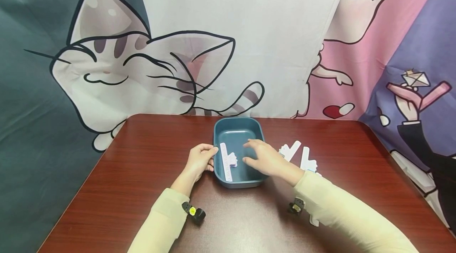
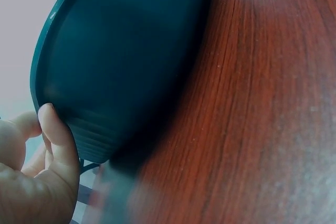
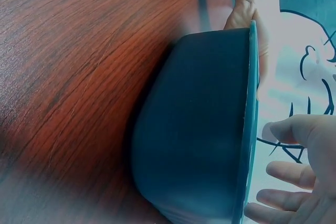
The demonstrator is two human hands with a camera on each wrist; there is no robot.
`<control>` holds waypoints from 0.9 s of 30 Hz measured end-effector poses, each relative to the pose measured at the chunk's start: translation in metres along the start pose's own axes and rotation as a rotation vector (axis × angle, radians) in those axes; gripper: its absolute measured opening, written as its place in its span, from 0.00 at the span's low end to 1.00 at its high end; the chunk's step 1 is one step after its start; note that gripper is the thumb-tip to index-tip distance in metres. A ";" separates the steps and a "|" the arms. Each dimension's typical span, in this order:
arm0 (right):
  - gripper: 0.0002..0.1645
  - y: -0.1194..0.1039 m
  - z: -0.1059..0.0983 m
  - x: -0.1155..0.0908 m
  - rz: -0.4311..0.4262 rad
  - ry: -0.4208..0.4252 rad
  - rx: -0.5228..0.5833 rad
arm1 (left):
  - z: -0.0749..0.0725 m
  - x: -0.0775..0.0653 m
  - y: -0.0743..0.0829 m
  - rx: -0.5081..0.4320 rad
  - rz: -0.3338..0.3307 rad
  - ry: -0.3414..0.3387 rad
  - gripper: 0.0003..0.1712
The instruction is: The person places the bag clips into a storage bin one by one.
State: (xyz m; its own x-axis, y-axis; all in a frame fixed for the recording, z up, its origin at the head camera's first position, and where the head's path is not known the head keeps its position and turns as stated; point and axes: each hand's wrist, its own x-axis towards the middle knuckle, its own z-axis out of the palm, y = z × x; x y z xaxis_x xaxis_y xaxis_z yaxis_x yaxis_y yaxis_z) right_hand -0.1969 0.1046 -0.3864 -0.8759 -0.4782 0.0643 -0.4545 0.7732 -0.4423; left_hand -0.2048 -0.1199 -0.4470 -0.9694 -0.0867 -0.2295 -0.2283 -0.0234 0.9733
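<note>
A dark teal rectangular plastic bin (image 1: 239,184) stands on the table. Inside, along its left wall, lies a white clip (image 1: 225,162) with a long ruler-like edge and a scalloped tab. My left hand (image 1: 200,158) pinches the bin's left rim between thumb and fingers; in the left wrist view the fingertips of this hand (image 2: 55,166) are right at the rim. Over the right side of the bin is my right hand (image 1: 267,158), fingers spread and holding nothing. The right wrist view has that hand (image 3: 304,174) just past the rim, its fingers loosely bent.
To the right of the bin lie more white clips (image 1: 294,151), another clip (image 1: 306,160) among them, partly behind my right forearm. A further white piece (image 1: 314,221) peeks out under the right sleeve. A cartoon-print curtain (image 1: 278,47) hangs behind the reddish-brown table (image 1: 160,134).
</note>
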 end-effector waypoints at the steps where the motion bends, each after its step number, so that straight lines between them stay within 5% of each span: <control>1: 0.28 0.001 0.000 -0.001 0.002 0.003 -0.001 | 0.000 0.000 0.000 0.000 -0.001 0.000 0.12; 27: 0.29 0.014 -0.006 -0.007 0.046 0.048 0.064 | 0.000 0.001 0.000 0.000 -0.005 0.003 0.11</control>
State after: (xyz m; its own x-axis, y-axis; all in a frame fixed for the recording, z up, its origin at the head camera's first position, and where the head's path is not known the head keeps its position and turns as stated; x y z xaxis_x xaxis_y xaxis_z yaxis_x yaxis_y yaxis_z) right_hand -0.1983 0.1214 -0.3876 -0.9032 -0.4206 0.0850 -0.4034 0.7649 -0.5022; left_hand -0.2052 -0.1195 -0.4476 -0.9679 -0.0897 -0.2348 -0.2335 -0.0244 0.9720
